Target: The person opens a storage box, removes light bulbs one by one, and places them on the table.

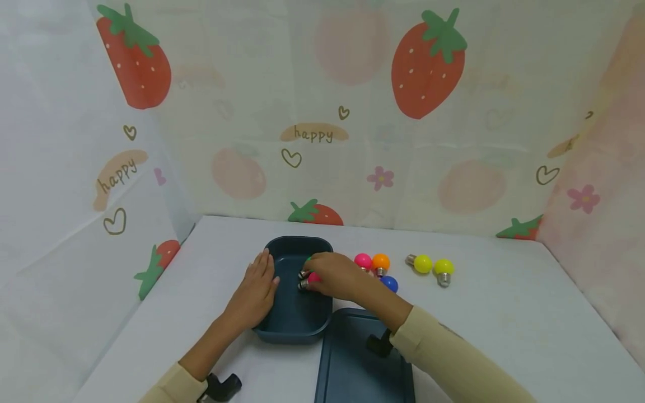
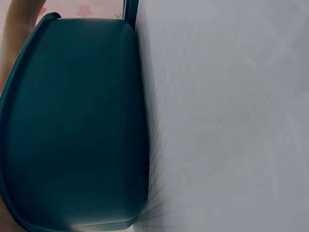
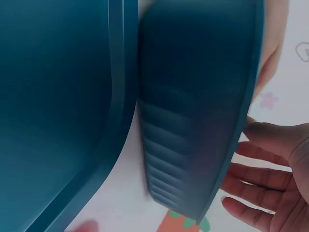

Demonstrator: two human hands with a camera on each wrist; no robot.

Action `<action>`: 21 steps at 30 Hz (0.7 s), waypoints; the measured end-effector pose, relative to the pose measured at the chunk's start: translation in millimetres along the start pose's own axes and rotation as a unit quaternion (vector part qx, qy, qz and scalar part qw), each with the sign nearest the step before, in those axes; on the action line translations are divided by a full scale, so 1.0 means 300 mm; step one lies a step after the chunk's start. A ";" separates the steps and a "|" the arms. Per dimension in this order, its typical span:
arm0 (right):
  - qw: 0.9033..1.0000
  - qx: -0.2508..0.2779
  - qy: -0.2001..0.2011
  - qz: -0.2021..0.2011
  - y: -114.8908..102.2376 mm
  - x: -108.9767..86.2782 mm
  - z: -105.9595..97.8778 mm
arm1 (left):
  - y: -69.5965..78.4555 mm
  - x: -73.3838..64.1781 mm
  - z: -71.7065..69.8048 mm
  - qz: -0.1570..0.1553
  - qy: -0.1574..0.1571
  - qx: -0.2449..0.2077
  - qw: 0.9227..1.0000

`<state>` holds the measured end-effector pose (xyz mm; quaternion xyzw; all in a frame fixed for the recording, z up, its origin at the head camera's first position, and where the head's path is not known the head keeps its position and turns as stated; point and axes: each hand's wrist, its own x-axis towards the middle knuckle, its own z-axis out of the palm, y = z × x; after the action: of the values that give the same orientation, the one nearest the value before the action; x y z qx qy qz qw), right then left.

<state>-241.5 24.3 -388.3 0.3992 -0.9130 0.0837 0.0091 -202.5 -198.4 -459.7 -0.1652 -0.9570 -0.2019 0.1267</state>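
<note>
Over the inside of a dark blue box (image 1: pixel 292 337), my right hand (image 1: pixel 335 274) grips small light bulbs. A red bulb (image 1: pixel 314 277) with a silver screw base shows under its fingers. Beside it a bit of a green bulb (image 1: pixel 308 259) peeks out, mostly hidden by the hand. In the right wrist view the fingers (image 3: pixel 258 183) reach past the box rim, and their tips are hidden behind its wall (image 3: pixel 193 121). My left hand (image 1: pixel 256 291) rests on the left rim with its fingers straight. The left wrist view is filled by the box's outer side (image 2: pixel 77 121).
Right of the box lie a pink bulb (image 1: pixel 363 261), an orange bulb (image 1: pixel 381 261) and a blue bulb (image 1: pixel 389 284). Farther right are two yellow bulbs (image 1: pixel 423 264). A dark blue lid (image 1: pixel 368 369) lies at the front, against the box's near right corner. Patterned cloth (image 1: pixel 353 168) walls the table.
</note>
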 end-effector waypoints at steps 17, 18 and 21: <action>0.995 -0.069 -0.052 0.056 0.000 0.070 0.063 | 0.000 -0.002 -0.004 -0.003 -0.007 0.002 1.000; 0.994 -0.075 -0.055 0.059 -0.001 0.072 0.068 | 0.001 -0.002 -0.003 -0.003 -0.007 0.002 1.000; 0.992 -0.095 -0.061 0.061 -0.007 0.077 0.078 | 0.002 -0.004 -0.002 -0.005 -0.007 0.005 1.000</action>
<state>-254.4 2.4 -409.3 0.3442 -0.9384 -0.0278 -0.0137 -201.1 -198.5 -459.2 -0.1614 -0.9596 -0.1968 0.1200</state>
